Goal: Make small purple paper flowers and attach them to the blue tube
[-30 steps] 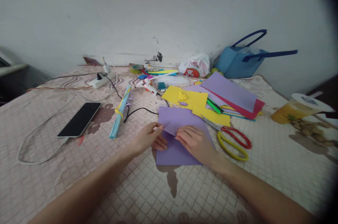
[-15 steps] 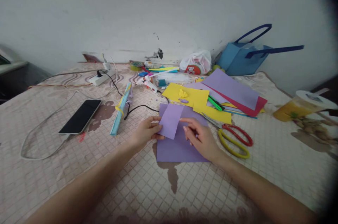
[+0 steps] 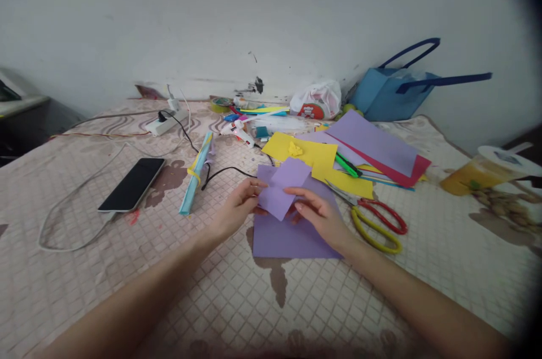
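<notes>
A small rectangle of purple paper (image 3: 283, 192) is held between my hands, tilted above a larger purple sheet (image 3: 292, 240) that lies flat on the table. My left hand (image 3: 243, 201) pinches its left edge. At its right edge, my right hand (image 3: 315, 212) grips it with thumb and fingers; some fingertips are hidden behind the paper. Just right of the larger sheet lie scissors (image 3: 376, 223) with one red and one yellow handle. Behind them are a green cutter knife (image 3: 347, 165) and yellow paper (image 3: 326, 156) with a crumpled yellow piece (image 3: 295, 148) on it.
On the left are a phone (image 3: 132, 185) on a cable and a light-blue paper roll (image 3: 196, 175). A glue gun (image 3: 239, 132) and power strip (image 3: 167, 123) sit farther back. At right stand a drink cup (image 3: 470, 173) and a blue bag (image 3: 383, 93).
My right hand has closed on the small purple paper, which it was only near before. The paper has turned, its top leaning farther right.
</notes>
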Tool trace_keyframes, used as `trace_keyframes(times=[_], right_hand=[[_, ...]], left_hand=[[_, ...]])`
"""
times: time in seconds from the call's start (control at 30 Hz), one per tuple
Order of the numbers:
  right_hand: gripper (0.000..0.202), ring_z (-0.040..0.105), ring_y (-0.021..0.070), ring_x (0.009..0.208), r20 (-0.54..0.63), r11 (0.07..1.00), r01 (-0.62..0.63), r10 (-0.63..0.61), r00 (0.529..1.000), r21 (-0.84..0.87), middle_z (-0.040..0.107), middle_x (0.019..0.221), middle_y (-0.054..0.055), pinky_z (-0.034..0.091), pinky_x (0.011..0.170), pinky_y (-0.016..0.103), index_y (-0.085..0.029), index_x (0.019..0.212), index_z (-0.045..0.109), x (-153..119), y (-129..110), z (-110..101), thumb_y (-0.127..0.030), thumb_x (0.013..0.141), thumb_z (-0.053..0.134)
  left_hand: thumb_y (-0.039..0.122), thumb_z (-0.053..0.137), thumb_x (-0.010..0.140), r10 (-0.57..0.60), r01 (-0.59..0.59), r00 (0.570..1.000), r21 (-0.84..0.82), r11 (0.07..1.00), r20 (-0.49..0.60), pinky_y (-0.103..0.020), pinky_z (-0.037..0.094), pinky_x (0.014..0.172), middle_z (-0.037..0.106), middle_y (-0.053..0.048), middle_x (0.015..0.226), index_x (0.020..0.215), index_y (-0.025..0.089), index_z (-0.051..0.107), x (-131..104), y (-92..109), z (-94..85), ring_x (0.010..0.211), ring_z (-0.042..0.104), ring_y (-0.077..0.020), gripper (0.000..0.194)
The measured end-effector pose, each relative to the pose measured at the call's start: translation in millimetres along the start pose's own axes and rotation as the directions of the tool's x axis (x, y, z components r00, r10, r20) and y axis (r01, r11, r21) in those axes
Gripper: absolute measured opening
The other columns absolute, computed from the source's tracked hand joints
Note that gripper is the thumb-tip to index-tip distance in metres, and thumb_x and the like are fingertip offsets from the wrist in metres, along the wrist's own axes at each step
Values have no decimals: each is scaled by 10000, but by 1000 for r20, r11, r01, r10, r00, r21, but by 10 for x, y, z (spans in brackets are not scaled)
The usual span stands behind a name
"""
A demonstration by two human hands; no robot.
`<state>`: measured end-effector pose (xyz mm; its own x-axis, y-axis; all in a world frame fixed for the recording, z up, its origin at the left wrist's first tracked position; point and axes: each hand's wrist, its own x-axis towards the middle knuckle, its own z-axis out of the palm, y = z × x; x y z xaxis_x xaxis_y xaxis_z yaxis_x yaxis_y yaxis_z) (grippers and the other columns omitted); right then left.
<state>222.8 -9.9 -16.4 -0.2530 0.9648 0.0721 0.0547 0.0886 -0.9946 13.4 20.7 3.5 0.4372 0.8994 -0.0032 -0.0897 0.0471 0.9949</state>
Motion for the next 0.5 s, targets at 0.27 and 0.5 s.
trace_keyframes(times=[0.27,0.5], right_hand=[[358,640,170,810,-34,996,76,-77,996,-44,677,835,47,539,686,318,-222,1243,505,-28,-24,28,-271,891,467],[353,646,175,806,13,993,109,-108,994,-53,681,836,49,540,679,316,-217,1235,500,-47,12,49,-278,888,480]], left_hand=[[45,512,744,314,-302,949,372,877,30,-281,476,829,537,-60,1011,946,201,624,-51,-88,49,936,549,-168,278],[66,552,752,355,-317,934,349,882,-48,-254,458,775,550,-57,953,881,184,610,-33,-145,46,907,553,-163,184]])
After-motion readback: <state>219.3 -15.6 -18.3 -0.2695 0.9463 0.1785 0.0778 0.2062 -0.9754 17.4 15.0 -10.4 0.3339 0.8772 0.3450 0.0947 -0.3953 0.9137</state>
